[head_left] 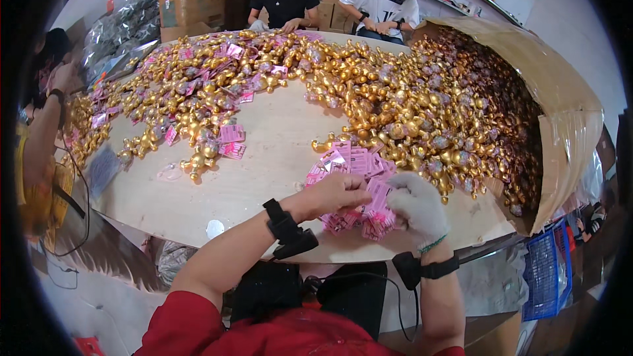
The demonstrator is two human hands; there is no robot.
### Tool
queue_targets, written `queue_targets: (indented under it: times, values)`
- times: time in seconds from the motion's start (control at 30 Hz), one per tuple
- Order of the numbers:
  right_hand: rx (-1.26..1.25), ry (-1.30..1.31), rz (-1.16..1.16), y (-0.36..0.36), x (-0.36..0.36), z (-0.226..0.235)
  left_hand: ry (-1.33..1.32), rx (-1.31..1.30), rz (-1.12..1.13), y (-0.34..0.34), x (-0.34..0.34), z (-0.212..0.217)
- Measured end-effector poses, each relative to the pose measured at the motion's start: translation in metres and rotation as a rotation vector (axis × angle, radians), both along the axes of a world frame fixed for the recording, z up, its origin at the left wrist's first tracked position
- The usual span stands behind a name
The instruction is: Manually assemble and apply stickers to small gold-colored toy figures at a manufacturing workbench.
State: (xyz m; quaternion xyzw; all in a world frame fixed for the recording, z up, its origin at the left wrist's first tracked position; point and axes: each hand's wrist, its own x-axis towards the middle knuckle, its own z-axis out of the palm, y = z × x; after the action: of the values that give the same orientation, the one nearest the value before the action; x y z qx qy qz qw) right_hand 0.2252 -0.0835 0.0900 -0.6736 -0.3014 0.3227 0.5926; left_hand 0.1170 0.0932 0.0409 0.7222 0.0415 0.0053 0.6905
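Observation:
A heap of pink cards [357, 161] lies on the table right before me. My left hand [335, 196] is bare, its fingers pinched together at the heap; what they hold, if anything, is too small to make out. In a white knitted glove, my right hand [419, 209] has its thumb and fingers closed on a pink card [378, 191] at the heap's right side. More pink cards [378, 223] hang or lie just below the two hands. Shiny gold figurines [395, 102] are piled close beyond the cards.
A large cardboard box [570, 112] lies on its side at the right, spilling gold figurines. Gold figurines with pink cards [198, 89] spread over the left and far table [277, 138]. Two people sit across; another works at the left. A blue crate [547, 277] stands low right.

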Motion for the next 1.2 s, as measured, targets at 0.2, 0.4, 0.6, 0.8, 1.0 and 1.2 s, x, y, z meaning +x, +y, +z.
queue_targets:
  times: [0.2,0.4,0.6,0.8,1.0,1.2]
  values:
    - [-0.139,0.009,-0.001,-0.038,-0.031,-0.029,0.081,0.017,-0.211,-0.023,-0.03,-0.011]
    - [-0.046,0.224,-0.031,-0.058,-0.044,-0.053,0.105,-0.031,-0.086,-0.039,-0.036,-0.023]
    - [0.018,0.268,-0.034,-0.055,-0.04,-0.047,0.149,-0.155,-0.024,-0.034,-0.039,-0.015]
    - [-0.046,0.205,0.034,-0.059,-0.033,-0.049,0.052,0.184,-0.065,-0.033,-0.042,-0.016]
    - [-0.035,-0.783,0.148,-0.061,-0.062,-0.033,0.141,0.275,-0.069,-0.066,-0.051,0.006]
    - [-0.014,-0.656,0.124,-0.059,-0.083,-0.058,-0.079,0.555,-0.102,-0.086,-0.053,0.006]
